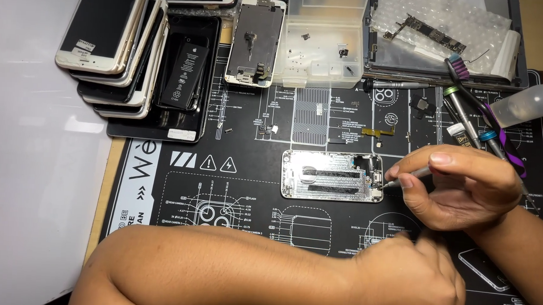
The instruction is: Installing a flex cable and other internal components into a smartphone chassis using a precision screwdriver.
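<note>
An opened silver phone housing lies flat on a black repair mat. My right hand pinches a thin metal screwdriver, its tip at the housing's right end. My left hand rests as a loose fist on the mat just below the right hand, forearm stretched across the front. Nothing shows inside the left fist.
Several phones are stacked at the back left, beside a black battery. A detached screen assembly, a clear parts box, a tray with a circuit board, several screwdrivers and a squeeze bottle line the back.
</note>
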